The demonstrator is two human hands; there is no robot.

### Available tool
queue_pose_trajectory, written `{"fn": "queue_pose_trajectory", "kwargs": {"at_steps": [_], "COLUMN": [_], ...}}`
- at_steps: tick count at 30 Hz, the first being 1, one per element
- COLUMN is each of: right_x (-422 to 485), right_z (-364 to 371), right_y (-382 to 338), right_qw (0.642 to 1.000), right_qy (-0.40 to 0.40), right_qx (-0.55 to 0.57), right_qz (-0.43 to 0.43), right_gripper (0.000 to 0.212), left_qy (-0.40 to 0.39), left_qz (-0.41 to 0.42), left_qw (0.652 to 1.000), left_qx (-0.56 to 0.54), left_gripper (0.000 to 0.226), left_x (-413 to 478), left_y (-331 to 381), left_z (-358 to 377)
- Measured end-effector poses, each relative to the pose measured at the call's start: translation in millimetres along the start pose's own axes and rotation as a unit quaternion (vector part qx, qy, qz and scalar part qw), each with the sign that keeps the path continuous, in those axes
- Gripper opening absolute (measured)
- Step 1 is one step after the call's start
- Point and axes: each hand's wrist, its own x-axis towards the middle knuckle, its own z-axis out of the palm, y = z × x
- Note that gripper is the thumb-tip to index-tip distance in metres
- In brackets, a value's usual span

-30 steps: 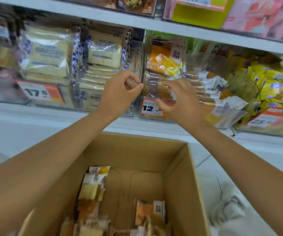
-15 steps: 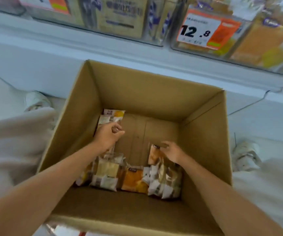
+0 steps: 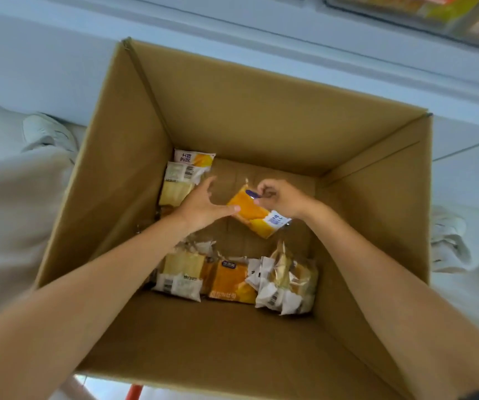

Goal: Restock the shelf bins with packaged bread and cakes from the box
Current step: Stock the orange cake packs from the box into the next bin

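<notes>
Looking straight down into an open cardboard box, brown and deep, with both bare forearms reaching inside. Held above the box floor near the middle: an orange cake packet with a white label end, tilted on a diagonal. Right hand pinching the packet's upper edge between thumb and fingertips, firmly closed on the wrapper. Left hand spread open beside the packet's left end, fingers apart, index fingertip touching or nearly touching the wrapper; hard to tell which from this angle. Against the box's far left corner, a small stack of packets, the top one white and orange with printed characters, a pale bread slice visible beneath. Along the near side of the floor, a row of three more: a pale bread packet with barcodes on the left, an orange packet in the centre, and a crinkled clear-wrapped packet on the right, all just beside one another. Outside the box, white sneakers on a pale floor either side, light trousers at the frame edges. At top right, blurred, a strip of clear shelf bin with orange contents.
</notes>
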Motion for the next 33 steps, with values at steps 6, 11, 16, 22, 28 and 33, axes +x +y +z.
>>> {"fn": "queue_pose_trajectory", "kwargs": {"at_steps": [6, 11, 16, 22, 28, 33], "right_x": [-23, -33, -22, -19, -36, -59], "right_z": [16, 64, 120, 99, 30, -10], "right_y": [-43, -1, 27, 21, -34, -108], "right_qw": [0.999, 0.992, 0.944, 0.963, 0.992, 0.986], "right_qy": [0.039, -0.047, -0.239, -0.166, -0.049, 0.018], "right_qx": [0.007, -0.028, -0.160, -0.178, -0.116, -0.125], "right_qz": [-0.019, 0.117, 0.164, 0.114, -0.014, -0.105], "right_gripper": [0.066, 0.079, 0.074, 0.029, 0.015, 0.015], "left_qy": [0.033, 0.150, 0.140, 0.120, 0.088, 0.012], "left_qz": [0.013, -0.017, -0.017, 0.000, 0.037, 0.054], "left_qw": [0.999, 0.986, 0.987, 0.990, 0.994, 0.998], "left_qx": [-0.022, -0.070, -0.081, -0.068, -0.058, -0.033], "left_gripper": [0.017, 0.027, 0.030, 0.031, 0.032, 0.033], "left_x": [-15, -27, -29, -23, -32, -55], "left_y": [5, -25, -36, -29, -8, 41], "left_z": [-20, -43, -41, -39, -39, -28]}}
